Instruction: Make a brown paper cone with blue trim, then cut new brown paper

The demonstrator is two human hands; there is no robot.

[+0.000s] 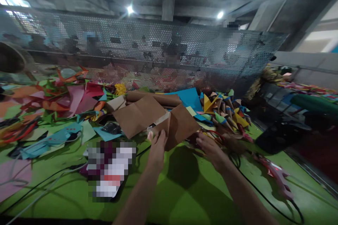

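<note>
My left hand [158, 147] is closed on the lower edge of a folded sheet of brown paper [182, 126], thumb and fingers pinching it. The sheet is raised above the green table [185, 200] and casts a shadow there. To its right, my right hand [211, 149] reaches in with loosely extended fingers near the sheet's right corner. No object shows in that hand, and its fingertips are somewhat blurred. Behind the held sheet, another brown sheet [139, 114] lies against a brown roll of paper [153, 99].
A pink glue gun [280, 179] with a black cord lies at right. Brown cones with coloured tips [227, 109] are piled behind. Colourful paper scraps [76, 100] heap at left, near a blurred-out phone-like object [116, 172]. A perforated metal screen [158, 45] stands at the back.
</note>
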